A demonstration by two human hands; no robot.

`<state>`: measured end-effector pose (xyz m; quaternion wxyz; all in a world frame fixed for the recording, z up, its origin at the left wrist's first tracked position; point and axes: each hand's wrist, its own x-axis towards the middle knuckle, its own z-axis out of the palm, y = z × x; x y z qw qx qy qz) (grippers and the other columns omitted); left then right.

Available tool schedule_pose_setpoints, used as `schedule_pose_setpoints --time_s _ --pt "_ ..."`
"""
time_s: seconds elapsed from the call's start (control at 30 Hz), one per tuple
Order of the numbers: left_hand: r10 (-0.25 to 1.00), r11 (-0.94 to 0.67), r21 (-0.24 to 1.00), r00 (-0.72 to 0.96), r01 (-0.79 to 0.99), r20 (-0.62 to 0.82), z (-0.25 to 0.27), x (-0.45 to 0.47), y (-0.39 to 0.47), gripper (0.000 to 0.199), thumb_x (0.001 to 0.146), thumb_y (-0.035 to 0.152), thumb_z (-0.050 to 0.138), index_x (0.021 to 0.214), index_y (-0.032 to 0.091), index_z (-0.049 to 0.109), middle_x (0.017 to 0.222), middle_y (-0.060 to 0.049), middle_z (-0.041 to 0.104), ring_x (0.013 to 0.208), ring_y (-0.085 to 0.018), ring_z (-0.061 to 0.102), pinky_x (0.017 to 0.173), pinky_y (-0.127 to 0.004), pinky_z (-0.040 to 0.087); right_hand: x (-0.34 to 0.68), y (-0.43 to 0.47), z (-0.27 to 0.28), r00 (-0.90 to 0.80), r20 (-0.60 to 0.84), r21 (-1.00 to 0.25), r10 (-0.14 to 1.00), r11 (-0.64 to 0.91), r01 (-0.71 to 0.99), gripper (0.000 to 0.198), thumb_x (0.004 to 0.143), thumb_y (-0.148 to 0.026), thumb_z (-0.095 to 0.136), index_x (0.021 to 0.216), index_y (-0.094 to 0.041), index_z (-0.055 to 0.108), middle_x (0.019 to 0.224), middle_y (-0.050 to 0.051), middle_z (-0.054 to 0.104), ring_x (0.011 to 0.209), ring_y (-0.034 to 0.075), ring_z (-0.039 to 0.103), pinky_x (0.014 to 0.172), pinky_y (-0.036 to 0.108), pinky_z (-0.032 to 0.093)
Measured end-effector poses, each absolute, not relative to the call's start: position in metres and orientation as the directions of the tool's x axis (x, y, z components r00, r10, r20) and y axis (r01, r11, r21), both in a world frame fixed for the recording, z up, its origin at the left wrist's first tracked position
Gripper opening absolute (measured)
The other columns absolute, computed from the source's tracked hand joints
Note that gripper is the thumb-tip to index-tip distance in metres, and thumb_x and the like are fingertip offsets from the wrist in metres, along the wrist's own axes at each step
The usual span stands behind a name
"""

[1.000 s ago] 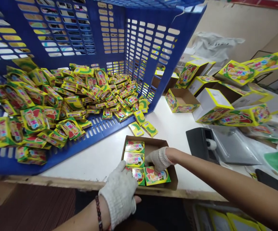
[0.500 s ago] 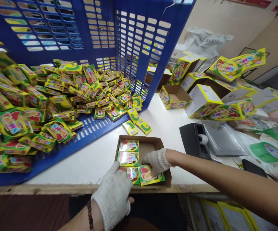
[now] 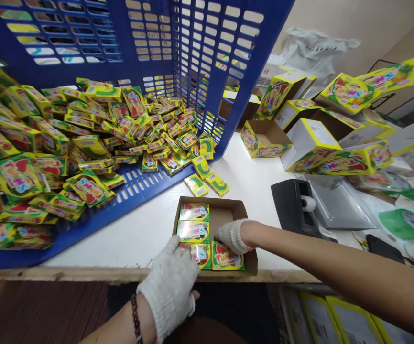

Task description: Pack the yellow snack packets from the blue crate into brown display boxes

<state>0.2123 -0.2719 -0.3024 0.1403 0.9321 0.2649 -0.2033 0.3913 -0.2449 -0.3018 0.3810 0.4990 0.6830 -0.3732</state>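
An open shallow cardboard box [image 3: 230, 204] lies at the table's near edge with several small fruit-printed packs in it. Three packs form its left column, including the middle pack [image 3: 193, 231]. Another, the lower right pack [image 3: 226, 258], lies flat in the near right corner. My left hand [image 3: 169, 286], in a white knitted glove, rests its outstretched fingers over the box's near left wall and the lower left pack. Inside the box is my gloved right hand [image 3: 234, 236], fingers bent and close together at the far edge of the lower right pack; its fingertips are partly hidden.
A tipped blue crate [image 3: 146, 188] full of loose packs fills the left. Three packs [image 3: 207, 177] lie between it and the box. On the right stand a black tape dispenser [image 3: 289, 203], folded printed cartons [image 3: 310, 145] and green tape rolls [image 3: 408, 223].
The lower right pack has gone from slightly askew to lying square beside its neighbour. My right hand has drawn back off its face. My left hand stays at the box's near left corner.
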Motion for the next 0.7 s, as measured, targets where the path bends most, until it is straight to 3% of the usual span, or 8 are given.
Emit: schedule_pose_setpoints --time_s 0.17,0.33,0.43,0.5,0.6,0.63,0.7 --pt "0.436 -0.821 0.144 0.769 0.552 -0.468 -0.302 0.213 -0.271 0.040 0.071 0.044 0.068 0.095 0.012 0.072 0.100 -0.017 0.069 0.100 -0.033 0.062 0.106 -0.053 0.029 0.383 -0.256 -0.301 -0.161 -0.849 -0.078 0.504 0.182 0.980 0.036 0.065 -0.022 0.070 0.101 -0.016 0.072 0.100 0.016 0.073 0.092 0.032 0.069 0.075 0.038 0.052" --pt "0.422 -0.836 0.106 0.755 0.538 -0.502 -0.305 0.215 -0.271 0.044 0.071 0.045 0.069 0.098 0.011 0.071 0.103 -0.019 0.068 0.103 -0.034 0.061 0.106 -0.053 0.028 0.378 -0.249 -0.321 -0.137 -0.907 -0.050 0.399 0.222 0.974 0.026 0.058 -0.016 0.074 0.084 -0.015 0.076 0.090 0.016 0.074 0.090 0.035 0.070 0.074 0.040 0.054" --pt "0.441 -0.829 0.097 0.751 0.551 -0.491 -0.306 0.213 -0.275 0.045 0.069 0.048 0.070 0.094 0.010 0.071 0.098 -0.019 0.069 0.099 -0.033 0.062 0.106 -0.053 0.029 0.376 -0.249 -0.331 -0.112 -0.898 -0.042 0.425 0.171 0.984 0.027 0.055 -0.018 0.076 0.082 -0.016 0.076 0.087 0.015 0.075 0.087 0.035 0.070 0.072 0.040 0.054" --pt "0.425 -0.830 0.180 0.808 0.527 -0.408 -0.305 0.208 -0.276 0.047 0.068 0.054 0.071 0.089 0.012 0.070 0.092 -0.015 0.069 0.093 -0.031 0.063 0.104 -0.051 0.033 0.374 -0.253 -0.332 -0.089 -0.883 -0.029 0.461 0.134 0.990 0.029 0.054 -0.019 0.077 0.083 -0.016 0.077 0.086 0.015 0.075 0.086 0.034 0.070 0.071 0.039 0.054" --pt "0.402 -0.810 0.422 0.909 0.408 -0.107 -0.302 0.192 -0.262 0.040 0.079 0.058 0.059 0.088 0.020 0.066 0.089 -0.007 0.068 0.089 -0.023 0.063 0.094 -0.040 0.043 0.375 -0.259 -0.326 -0.131 -0.840 -0.056 0.526 0.156 0.986 0.030 0.054 -0.018 0.076 0.084 -0.018 0.077 0.086 0.014 0.075 0.087 0.034 0.071 0.072 0.037 0.054" --pt "0.462 -0.789 0.454 0.887 0.413 -0.004 -0.301 0.183 -0.251 0.035 0.086 0.053 0.052 0.090 0.021 0.065 0.091 -0.006 0.067 0.089 -0.021 0.062 0.090 -0.036 0.044 0.375 -0.261 -0.324 -0.147 -0.829 -0.069 0.540 0.161 0.985 0.029 0.055 -0.020 0.076 0.084 -0.019 0.077 0.087 0.013 0.075 0.087 0.033 0.071 0.072 0.037 0.054" --pt "0.680 -0.704 0.385 0.723 0.597 0.120 -0.299 0.162 -0.217 0.030 0.092 0.041 0.042 0.099 0.021 0.063 0.099 -0.008 0.066 0.094 -0.020 0.060 0.087 -0.034 0.045 0.377 -0.262 -0.320 -0.151 -0.821 -0.079 0.551 0.152 0.985 0.028 0.057 -0.023 0.075 0.085 -0.022 0.077 0.089 0.012 0.075 0.088 0.034 0.071 0.073 0.037 0.054"
